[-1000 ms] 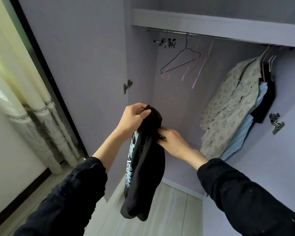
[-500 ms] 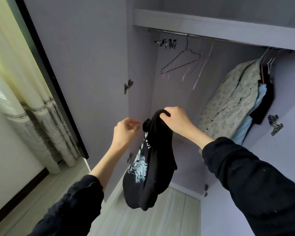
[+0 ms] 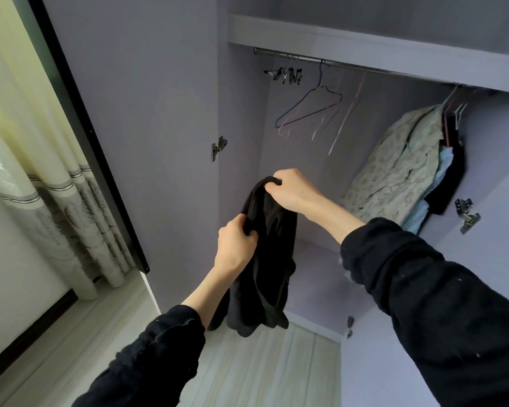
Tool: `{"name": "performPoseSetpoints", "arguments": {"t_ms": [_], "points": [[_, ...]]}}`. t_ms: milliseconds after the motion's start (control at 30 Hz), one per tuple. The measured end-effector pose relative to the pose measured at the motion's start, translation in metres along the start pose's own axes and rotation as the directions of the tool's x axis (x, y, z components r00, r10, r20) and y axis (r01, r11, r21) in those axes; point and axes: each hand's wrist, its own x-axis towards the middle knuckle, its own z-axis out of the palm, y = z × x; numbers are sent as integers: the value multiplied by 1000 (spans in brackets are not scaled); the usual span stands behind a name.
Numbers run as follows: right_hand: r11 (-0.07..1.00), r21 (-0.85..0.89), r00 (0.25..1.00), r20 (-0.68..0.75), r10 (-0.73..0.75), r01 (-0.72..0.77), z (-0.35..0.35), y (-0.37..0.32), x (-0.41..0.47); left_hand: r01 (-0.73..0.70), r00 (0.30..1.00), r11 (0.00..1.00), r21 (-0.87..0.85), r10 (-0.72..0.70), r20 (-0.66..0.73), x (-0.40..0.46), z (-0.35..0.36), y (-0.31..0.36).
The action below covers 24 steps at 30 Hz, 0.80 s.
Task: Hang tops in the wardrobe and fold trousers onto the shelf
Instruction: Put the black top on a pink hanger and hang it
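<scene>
While both arms reach forward in black sleeves, the right hand is raised in front of the open wardrobe, its fingers curled over the top edge of a black top and pinching the cloth at its highest point. The left hand sits lower and just to the left, wrist bent back, its fingers closed round a bunched fold of the same garment. The top hangs limp between and below the two hands, its lower hem dangling over the pale floor in front of the wardrobe's base.

Half a second ago the left hand was apart from the cloth, loosely curled and holding nothing; it has since come in and taken hold below the right hand. The pale blue print that faced the camera then is no longer visible, so the garment has turned and only plain black shows. The right hand has kept its grip at the top.

Above, on the rail under the shelf, a blue wire hanger hangs bare beside several pink ones. Well to the right hang a patterned pale shirt and other clothes behind it.
</scene>
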Motion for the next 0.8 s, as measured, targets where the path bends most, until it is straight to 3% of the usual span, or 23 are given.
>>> {"name": "performPoseSetpoints", "arguments": {"t_ms": [200, 333, 433, 567, 800], "points": [[925, -379, 999, 49, 12, 7, -30, 57, 1, -4, 999, 961, 275, 17, -42, 11, -31, -19], [918, -378, 980, 191, -53, 123, -32, 78, -5, -48, 998, 880, 472, 55, 0, 26, -45, -21], [940, -309, 982, 167, -93, 142, -37, 89, -5, -66, 998, 825, 561, 61, 27, 32, -50, -30], [950, -286, 991, 72, -112, 128, -44, 108, 10, -17, 1000, 855, 519, 17, 5, 43, -45, -29], [870, -490, 984, -131, -122, 43, -66, 156, 59, -33, 999, 916, 400, 28, 20, 101, -22, 5]]}}
